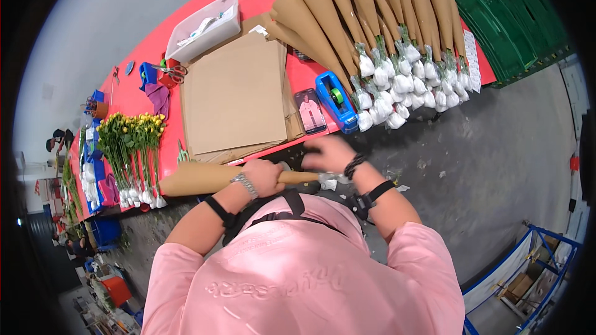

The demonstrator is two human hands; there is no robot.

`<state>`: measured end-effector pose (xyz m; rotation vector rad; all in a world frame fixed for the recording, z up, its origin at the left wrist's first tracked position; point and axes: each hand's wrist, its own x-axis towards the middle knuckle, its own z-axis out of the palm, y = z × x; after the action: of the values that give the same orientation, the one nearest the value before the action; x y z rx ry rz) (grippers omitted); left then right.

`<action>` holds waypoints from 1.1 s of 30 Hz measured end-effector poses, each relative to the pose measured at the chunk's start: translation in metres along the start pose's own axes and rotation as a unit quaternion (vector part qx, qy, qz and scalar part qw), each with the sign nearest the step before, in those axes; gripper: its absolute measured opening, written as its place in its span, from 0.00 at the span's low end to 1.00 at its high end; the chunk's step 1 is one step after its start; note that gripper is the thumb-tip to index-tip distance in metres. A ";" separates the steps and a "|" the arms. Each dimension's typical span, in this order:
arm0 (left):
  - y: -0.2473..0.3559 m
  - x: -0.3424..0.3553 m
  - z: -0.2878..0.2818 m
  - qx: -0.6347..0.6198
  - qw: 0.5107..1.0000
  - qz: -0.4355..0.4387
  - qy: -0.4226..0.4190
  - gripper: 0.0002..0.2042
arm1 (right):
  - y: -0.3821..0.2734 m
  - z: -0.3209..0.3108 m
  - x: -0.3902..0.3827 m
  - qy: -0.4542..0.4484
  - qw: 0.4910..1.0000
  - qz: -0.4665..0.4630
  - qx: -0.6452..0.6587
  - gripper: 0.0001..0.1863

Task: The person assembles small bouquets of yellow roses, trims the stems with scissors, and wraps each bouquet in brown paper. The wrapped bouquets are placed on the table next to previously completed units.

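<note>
A phone (309, 110) with a lit screen lies flat on the red table, just beyond the fingers. A white printed sheet (473, 60) lies farther right, past the wrapped bunches.

A long red table (261, 0) is carrying a stack of brown paper sheets (233, 96), a blue tape dispenser (336, 100), a phone (309, 110) and a white tub (205, 26). Paper-wrapped bouquets (372, 18) are lying in a row at one end, and yellow flowers (133, 142) are lying at the other.

left hand (264, 175) grips kraft-paper bouquet cone (205, 178) | right hand (329, 154) blurred at its stem end | blue tape dispenser (337, 100) just beyond
</note>
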<state>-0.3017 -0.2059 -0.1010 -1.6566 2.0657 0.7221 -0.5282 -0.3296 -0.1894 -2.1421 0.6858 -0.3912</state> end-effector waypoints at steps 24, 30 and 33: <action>-0.024 -0.105 -0.001 -0.311 0.907 -0.150 0.243 0.20 | 0.112 -0.042 0.040 0.232 0.916 0.327 -0.001 0.16; -0.019 -0.110 -0.003 -0.325 0.898 -0.169 0.243 0.18 | 0.057 -0.060 -0.005 0.213 0.929 0.301 -0.005 0.15; -0.017 -0.110 -0.004 -0.377 0.880 -0.171 0.235 0.17 | 0.041 -0.046 -0.031 0.202 0.922 0.322 -0.077 0.12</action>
<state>-0.2610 -0.1267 -0.0349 -2.7801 1.7684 1.1819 -0.5894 -0.3606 -0.1956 -1.8437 1.6418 -0.4247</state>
